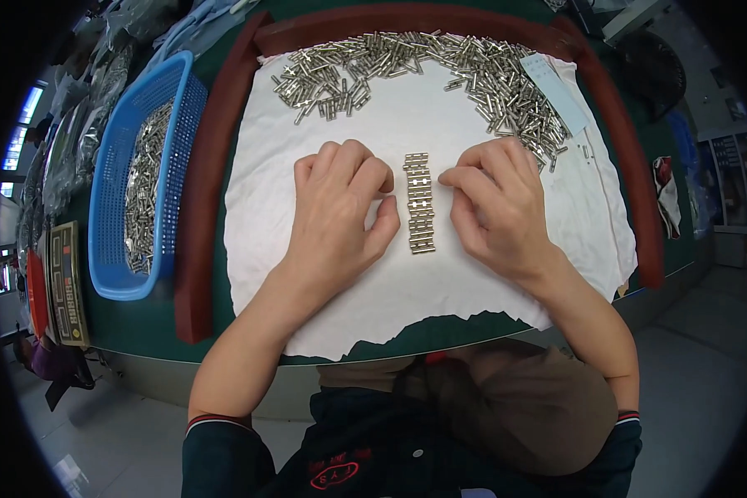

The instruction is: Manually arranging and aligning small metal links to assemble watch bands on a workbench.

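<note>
A narrow column of short metal pins (421, 203), laid crosswise one below another, lies on the white cloth (332, 319) between my hands. To its left rests my left hand (340, 199), fingers bent, with a small gap between thumb and forefinger and nothing visible in it. My right hand (502, 199) is on the other side, its curled forefinger pointing at the column and its thumb held apart. Neither hand visibly touches the pins. Beyond them, a loose heap of the same silvery pins (506, 91) curves along the cloth's far side.
A dark red wooden frame (206, 232) borders the cloth on the left, far and right sides. Left of it stands a blue perforated basket (124, 286) containing many metal pins. A pale blue card (554, 95) lies against the heap. Beside the basket is a dark box (66, 282).
</note>
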`<move>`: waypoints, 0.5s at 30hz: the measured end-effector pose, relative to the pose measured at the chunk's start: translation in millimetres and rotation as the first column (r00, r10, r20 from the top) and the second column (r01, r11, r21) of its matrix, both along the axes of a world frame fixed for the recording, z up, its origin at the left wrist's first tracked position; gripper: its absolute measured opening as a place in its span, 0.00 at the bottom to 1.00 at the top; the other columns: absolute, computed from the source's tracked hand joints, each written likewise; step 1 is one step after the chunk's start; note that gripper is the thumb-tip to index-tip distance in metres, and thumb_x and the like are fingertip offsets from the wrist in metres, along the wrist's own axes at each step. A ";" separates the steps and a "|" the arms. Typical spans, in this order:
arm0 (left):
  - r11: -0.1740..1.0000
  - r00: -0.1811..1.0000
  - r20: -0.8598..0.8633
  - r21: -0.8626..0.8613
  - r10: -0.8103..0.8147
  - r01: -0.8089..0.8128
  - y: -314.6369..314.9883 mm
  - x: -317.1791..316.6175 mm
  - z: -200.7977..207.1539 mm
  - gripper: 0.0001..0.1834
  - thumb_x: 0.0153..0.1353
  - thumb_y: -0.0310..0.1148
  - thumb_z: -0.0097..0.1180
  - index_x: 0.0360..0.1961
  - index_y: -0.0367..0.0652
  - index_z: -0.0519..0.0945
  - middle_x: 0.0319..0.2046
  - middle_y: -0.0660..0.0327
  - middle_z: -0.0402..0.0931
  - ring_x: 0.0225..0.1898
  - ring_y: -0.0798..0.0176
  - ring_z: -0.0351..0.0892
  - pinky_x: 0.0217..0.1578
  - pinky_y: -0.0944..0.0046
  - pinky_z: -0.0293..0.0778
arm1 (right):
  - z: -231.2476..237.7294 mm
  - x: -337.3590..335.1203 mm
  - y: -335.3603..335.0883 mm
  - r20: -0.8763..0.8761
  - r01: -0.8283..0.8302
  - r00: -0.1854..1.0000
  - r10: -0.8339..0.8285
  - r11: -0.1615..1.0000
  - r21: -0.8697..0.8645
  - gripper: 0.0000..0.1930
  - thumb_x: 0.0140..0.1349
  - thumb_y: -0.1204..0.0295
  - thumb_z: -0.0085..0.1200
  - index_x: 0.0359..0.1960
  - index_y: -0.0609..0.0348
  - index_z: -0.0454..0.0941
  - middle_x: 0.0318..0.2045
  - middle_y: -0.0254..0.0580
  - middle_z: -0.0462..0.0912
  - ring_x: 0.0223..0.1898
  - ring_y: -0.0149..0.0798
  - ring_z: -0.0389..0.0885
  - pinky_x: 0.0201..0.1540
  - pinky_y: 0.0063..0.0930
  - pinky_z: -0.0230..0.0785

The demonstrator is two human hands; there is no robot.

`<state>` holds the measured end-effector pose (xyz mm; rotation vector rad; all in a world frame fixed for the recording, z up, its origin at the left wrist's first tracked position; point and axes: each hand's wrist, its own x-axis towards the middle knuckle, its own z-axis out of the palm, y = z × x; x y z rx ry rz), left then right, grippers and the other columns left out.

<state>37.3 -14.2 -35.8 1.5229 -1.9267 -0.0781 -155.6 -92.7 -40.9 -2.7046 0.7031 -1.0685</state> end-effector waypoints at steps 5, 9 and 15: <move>1.000 0.999 0.037 0.007 -0.030 0.030 0.2 -5.5 -2.3 0.10 0.46 0.22 0.60 0.28 0.43 0.72 0.29 0.63 0.67 0.34 0.60 0.68 0.43 0.59 0.59 | -1.3 2.9 4.2 -0.046 -0.022 0.999 0.019 0.998 -0.064 0.09 0.40 0.78 0.59 0.27 0.57 0.75 0.30 0.37 0.72 0.37 0.41 0.71 0.42 0.36 0.61; 0.998 0.997 0.034 -0.009 -0.067 0.067 0.5 -10.5 -3.7 0.10 0.46 0.22 0.60 0.28 0.43 0.72 0.29 0.63 0.68 0.34 0.60 0.69 0.43 0.59 0.59 | -2.7 2.8 3.3 -0.044 -0.061 0.997 0.057 0.995 -0.084 0.09 0.40 0.77 0.60 0.24 0.57 0.74 0.28 0.36 0.72 0.35 0.40 0.71 0.41 0.35 0.61; 0.998 0.998 0.041 -0.034 -0.047 0.049 0.5 -12.3 -4.8 0.10 0.46 0.22 0.60 0.28 0.43 0.72 0.29 0.63 0.68 0.34 0.60 0.69 0.44 0.59 0.59 | -2.5 3.2 4.6 -0.022 -0.053 0.998 0.052 0.995 -0.079 0.11 0.39 0.80 0.61 0.26 0.56 0.76 0.28 0.35 0.73 0.34 0.40 0.74 0.40 0.35 0.62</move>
